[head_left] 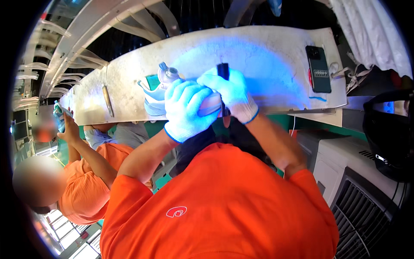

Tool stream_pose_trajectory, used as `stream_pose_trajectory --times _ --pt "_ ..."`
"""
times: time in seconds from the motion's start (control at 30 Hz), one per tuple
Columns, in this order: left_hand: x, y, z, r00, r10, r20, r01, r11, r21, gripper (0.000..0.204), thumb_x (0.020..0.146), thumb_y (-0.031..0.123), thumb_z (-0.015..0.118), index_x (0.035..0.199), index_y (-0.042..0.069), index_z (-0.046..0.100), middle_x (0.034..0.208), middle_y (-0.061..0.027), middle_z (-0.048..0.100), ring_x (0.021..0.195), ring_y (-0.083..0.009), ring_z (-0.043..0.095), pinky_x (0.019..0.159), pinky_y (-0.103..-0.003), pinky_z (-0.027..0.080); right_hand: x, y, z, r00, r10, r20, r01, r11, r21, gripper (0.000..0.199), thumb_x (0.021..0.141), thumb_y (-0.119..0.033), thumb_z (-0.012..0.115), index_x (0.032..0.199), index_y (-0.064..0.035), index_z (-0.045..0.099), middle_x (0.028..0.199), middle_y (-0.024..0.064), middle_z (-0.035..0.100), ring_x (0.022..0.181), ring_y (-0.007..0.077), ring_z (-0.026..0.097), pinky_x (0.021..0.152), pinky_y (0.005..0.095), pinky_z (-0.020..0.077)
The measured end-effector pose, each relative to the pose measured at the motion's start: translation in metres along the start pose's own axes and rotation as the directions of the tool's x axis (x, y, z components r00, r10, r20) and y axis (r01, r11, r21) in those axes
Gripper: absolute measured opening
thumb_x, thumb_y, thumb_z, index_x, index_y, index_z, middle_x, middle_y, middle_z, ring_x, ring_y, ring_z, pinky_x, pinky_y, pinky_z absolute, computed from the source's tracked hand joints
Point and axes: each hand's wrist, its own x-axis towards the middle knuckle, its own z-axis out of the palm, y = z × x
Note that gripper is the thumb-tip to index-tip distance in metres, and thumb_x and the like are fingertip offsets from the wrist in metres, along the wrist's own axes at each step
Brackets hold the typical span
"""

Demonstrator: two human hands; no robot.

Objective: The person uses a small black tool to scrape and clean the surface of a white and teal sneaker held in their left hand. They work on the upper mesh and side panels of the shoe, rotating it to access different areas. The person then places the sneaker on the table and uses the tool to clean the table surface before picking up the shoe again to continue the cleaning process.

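A pale sneaker [153, 102] with a teal lining lies across the near edge of the white table [129, 93]. My left hand [188, 108], in a white knitted glove with a blue cuff edge, grips the sneaker from above, its fingers curled over the upper. Close beside it, my right hand [235, 93], gloved alike, is wrapped round an upright black flashlight [223, 71]. Blue light shines on both gloves and spreads over the table behind them. The two hands meet over the front part of the sneaker, which they largely hide.
A dark phone [319, 69] lies at the table's right end. A thin knife-like tool [107, 101] rests on the left. Further left, a co-worker in orange [88, 185] holds a shoe [59, 116]. A black bag [388, 134] and a pale grilled appliance [340, 159] stand right.
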Motion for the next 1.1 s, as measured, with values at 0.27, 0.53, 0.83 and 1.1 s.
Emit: stream_pose_trajectory --times 0.27,0.53,0.83,1.1 --pt "-0.009 0.003 -0.002 0.997 -0.039 0.061 0.038 0.999 0.027 0.049 0.064 0.029 0.09 0.107 0.009 0.077 0.109 -0.0114 0.077 0.107 -0.0345 0.074 0.102 -0.054 0.053 -0.012 -0.037 0.022 0.954 0.266 -0.136 -0.286 0.944 -0.162 0.028 0.092 -0.031 0.086 0.092 -0.003 0.08 0.087 0.0173 0.078 0.071 0.0322 0.076 0.064 0.0433 0.0585" --pt "0.008 -0.009 -0.011 0.939 0.056 0.338 -0.075 0.996 0.045 0.066 0.071 0.027 0.089 0.13 0.007 0.068 0.126 -0.0139 0.069 0.12 -0.0378 0.064 0.108 -0.055 0.047 0.012 -0.029 0.01 0.932 0.363 -0.01 -0.353 0.913 0.207 0.023 0.104 -0.025 0.079 0.097 -0.0038 0.077 0.084 0.0032 0.073 0.075 0.0147 0.069 0.073 0.0324 0.0576" --pt "-0.001 0.066 -0.046 0.969 -0.03 -0.245 -0.068 0.921 -0.382 0.061 0.074 0.018 0.104 0.122 0.0 0.071 0.118 -0.0177 0.076 0.114 -0.0394 0.075 0.11 -0.055 0.057 -0.057 -0.11 -0.002 0.994 0.096 0.049 -0.105 0.756 0.646 0.022 0.109 -0.02 0.072 0.094 -0.004 0.071 0.094 0.0039 0.072 0.088 0.0119 0.068 0.084 0.0294 0.0544" --pt "-0.025 0.075 -0.077 0.964 -0.116 -0.238 0.021 0.929 -0.371 0.047 0.075 0.016 0.1 0.112 0.0 0.076 0.111 -0.018 0.079 0.109 -0.0421 0.079 0.107 -0.058 0.059 -0.083 -0.128 0.04 0.974 0.226 0.011 -0.204 0.853 0.481 0.015 0.107 -0.016 0.075 0.099 -0.0036 0.076 0.09 0.0 0.07 0.085 0.0086 0.064 0.077 0.0282 0.0523"
